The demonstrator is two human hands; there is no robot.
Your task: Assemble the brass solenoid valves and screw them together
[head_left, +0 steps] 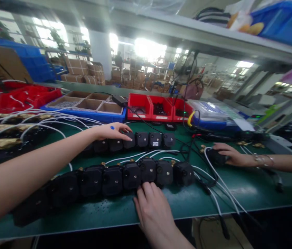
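Observation:
My left hand (114,132) reaches over the back row of black box-shaped units, thumb and fingers apart. Its thumb touches the face of one black unit (129,142); the far fingertips are partly hidden. Near the table's front edge lies my right hand (152,204), fingers side by side and thumb slightly apart. Its fingertips meet the lower edge of a black unit (147,170) in the front row. Brass-coloured fittings and white cables show behind this row. A labelled black unit (155,139) stands to the right of my left hand.
At right, another person's hand (228,154) with bracelets grips a black unit (216,157). White cables (219,178) hang over the front edge. Red bins (138,114) and a blue divided tray (83,117) line the back. Brass-topped units (7,143) stand left; a shelf (187,29) runs overhead.

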